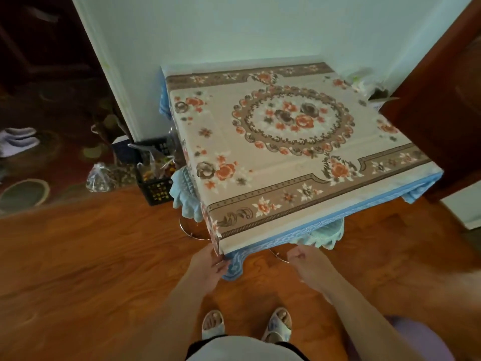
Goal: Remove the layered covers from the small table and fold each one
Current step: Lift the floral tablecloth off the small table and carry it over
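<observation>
At the near corner of the surface, your left hand pinches the hanging corner of the floral cover. Your right hand hovers just beside the edge, fingers curled, holding nothing. That cover lies flat: beige, orange roses, central medallion, brown border. Beneath it, a blue cover shows along the edges.

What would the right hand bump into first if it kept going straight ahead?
Probably the blue cover's hanging edge just beyond the right hand, under the floral cover. Depth is hard to judge.
</observation>
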Demonstrator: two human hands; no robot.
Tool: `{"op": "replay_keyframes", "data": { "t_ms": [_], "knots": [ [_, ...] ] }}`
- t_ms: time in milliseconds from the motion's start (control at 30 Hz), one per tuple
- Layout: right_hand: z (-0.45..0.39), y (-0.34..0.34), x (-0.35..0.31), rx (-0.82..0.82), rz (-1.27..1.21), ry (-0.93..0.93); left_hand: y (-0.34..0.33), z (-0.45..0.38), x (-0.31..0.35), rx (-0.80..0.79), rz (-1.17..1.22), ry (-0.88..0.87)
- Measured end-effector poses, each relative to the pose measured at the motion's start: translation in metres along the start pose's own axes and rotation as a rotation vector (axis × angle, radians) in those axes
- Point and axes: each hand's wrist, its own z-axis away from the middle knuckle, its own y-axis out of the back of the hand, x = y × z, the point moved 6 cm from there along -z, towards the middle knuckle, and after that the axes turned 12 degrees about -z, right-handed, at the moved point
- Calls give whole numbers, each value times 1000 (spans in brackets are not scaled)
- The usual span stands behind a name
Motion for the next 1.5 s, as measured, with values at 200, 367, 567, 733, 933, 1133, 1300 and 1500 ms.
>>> {"op": "replay_keyframes", "data": {
  "t_ms": [200,367,567,733,933,1133,1300,1500],
  "knots": [
    [-5,5,-6,69,-23,-45,-6,-31,5,-25,-9,151],
    [-3,5,-4,77,37,-58,14,-39,15,112,227,85],
    [-10,-8,-5,40,79,-111,28,-48,28,185,515,-21],
    [-19,-24,-8,-23,-37,-195,62,-30,39,182,716,-69],
    [-35,-36,-14,-37,-195,-276,83,31,84,345,391,-258],
    [-53,-36,-6,10,-592,-395,63,135,140,567,-178,-649],
    [-70,-19,-4,142,-1108,-409,39,168,173,542,-186,-769],
    [-103,37,-11,153,-1268,-331,-53,171,226,360,-275,-1077]
  ]
}}
